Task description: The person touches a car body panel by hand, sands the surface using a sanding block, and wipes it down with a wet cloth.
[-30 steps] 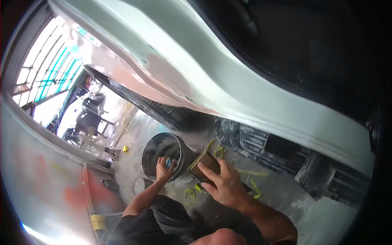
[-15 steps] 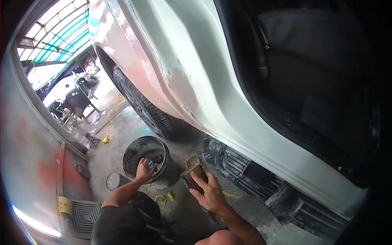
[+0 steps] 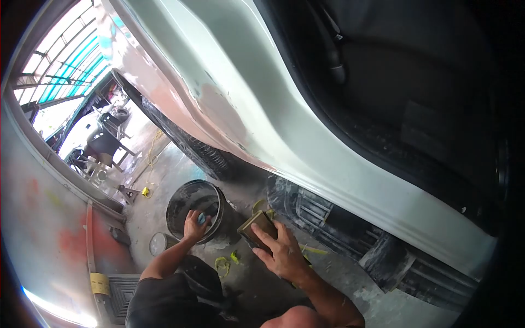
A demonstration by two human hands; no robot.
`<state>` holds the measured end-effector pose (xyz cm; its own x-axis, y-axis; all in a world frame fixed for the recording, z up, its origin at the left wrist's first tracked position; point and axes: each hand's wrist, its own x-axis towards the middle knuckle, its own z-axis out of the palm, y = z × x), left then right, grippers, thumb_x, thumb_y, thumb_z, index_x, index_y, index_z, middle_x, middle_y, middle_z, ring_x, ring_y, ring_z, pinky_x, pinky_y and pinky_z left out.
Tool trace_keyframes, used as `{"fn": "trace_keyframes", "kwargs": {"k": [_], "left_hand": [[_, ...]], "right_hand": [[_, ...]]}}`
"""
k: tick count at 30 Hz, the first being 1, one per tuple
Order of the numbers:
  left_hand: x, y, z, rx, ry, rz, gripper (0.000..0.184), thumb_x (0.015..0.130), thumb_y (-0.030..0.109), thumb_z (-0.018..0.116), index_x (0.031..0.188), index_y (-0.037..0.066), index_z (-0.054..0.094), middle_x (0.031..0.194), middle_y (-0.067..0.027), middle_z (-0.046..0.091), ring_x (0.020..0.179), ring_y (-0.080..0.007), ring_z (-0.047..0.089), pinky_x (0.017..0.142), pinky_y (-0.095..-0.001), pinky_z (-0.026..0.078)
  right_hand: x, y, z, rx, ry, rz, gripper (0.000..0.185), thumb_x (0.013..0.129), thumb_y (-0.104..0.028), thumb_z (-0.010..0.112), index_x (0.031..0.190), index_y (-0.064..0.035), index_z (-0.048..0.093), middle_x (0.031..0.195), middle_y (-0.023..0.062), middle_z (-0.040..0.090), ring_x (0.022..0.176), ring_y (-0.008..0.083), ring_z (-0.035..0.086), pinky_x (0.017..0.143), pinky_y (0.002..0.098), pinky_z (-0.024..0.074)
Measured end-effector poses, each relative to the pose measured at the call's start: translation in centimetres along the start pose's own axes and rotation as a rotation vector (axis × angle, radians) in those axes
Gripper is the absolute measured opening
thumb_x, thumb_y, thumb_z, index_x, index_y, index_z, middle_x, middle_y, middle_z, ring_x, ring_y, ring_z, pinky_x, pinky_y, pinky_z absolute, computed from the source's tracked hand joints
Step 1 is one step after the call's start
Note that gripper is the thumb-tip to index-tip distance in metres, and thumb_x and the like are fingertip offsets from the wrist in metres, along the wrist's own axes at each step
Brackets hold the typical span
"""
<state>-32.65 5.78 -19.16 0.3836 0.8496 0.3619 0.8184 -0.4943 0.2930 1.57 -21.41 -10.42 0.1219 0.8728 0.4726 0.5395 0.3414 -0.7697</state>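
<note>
My left hand (image 3: 192, 227) is closed on a small light-blue cloth or sponge (image 3: 202, 218), held inside the mouth of a black bucket (image 3: 176, 201) on the floor. What lies low in the bucket is dark and hard to make out. To its right, my right hand (image 3: 285, 256) grips a brown sanding block (image 3: 262, 223), fingers laid along its top and thumb at the near side. The block is in the air, apart from the car. Above it runs the pale car body (image 3: 306, 131), with pinkish and brownish sanded patches (image 3: 220, 109).
A black running board (image 3: 311, 213) lies below the door sill. The tyre (image 3: 188, 143) stands behind the bucket. A small can (image 3: 158, 244) sits left of the bucket, and yellow scraps (image 3: 222, 265) lie on the floor. A paint-marked wall (image 3: 60, 218) rises at the left.
The view has shifted slightly, so the car appears further left and the wall items further right. Both hands keep their holds; the sanding block is turned a little.
</note>
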Motion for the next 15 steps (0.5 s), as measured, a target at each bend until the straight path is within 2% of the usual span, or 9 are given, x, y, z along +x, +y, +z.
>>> {"fn": "trace_keyframes", "kwargs": {"k": [8, 9, 12, 15], "left_hand": [[0.4, 0.3, -0.2, -0.058, 0.024, 0.066, 0.036, 0.093, 0.03, 0.085, 0.11, 0.003, 0.071, 0.108, -0.0205, 0.066, 0.104, -0.0455, 0.067, 0.09, -0.0531, 0.054], [0.6, -0.2, 0.4, -0.072, 0.077, 0.108, 0.035, 0.093, 0.029, 0.085, 0.109, 0.002, 0.07, 0.107, -0.0214, 0.066, 0.103, -0.0458, 0.066, 0.089, -0.0533, 0.053], [2.2, 2.0, 0.6, -0.21, 0.203, -0.022, 0.033, 0.094, 0.027, 0.084, 0.109, 0.001, 0.07, 0.107, -0.0224, 0.066, 0.103, -0.0459, 0.066, 0.089, -0.0525, 0.053], [6.1, 5.5, 1.8, -0.404, 0.285, -0.01, 0.029, 0.098, 0.024, 0.08, 0.111, 0.001, 0.071, 0.109, -0.0225, 0.067, 0.103, -0.0443, 0.067, 0.091, -0.0497, 0.052]], "right_hand": [[-0.3, -0.1, -0.3, -0.03, -0.03, 0.018, 0.066, 0.096, -0.025, 0.082, 0.158, -0.0161, 0.06, 0.144, 0.0301, 0.052, 0.13, 0.0494, 0.054, 0.113, 0.0542, 0.0454], [-0.3, -0.2, -0.4, -0.034, -0.045, 0.018, 0.066, 0.097, -0.025, 0.082, 0.158, -0.0154, 0.061, 0.144, 0.0297, 0.052, 0.131, 0.0489, 0.054, 0.114, 0.0538, 0.0452], [-0.1, -0.5, -0.3, -0.053, -0.07, 0.033, 0.065, 0.096, -0.025, 0.083, 0.157, -0.0137, 0.061, 0.145, 0.0286, 0.052, 0.133, 0.0476, 0.054, 0.115, 0.0526, 0.0447], [0.1, -1.6, -0.1, -0.099, -0.061, 0.068, 0.066, 0.095, -0.022, 0.084, 0.157, -0.0125, 0.062, 0.147, 0.0281, 0.052, 0.135, 0.0469, 0.054, 0.116, 0.0512, 0.0448]]}}
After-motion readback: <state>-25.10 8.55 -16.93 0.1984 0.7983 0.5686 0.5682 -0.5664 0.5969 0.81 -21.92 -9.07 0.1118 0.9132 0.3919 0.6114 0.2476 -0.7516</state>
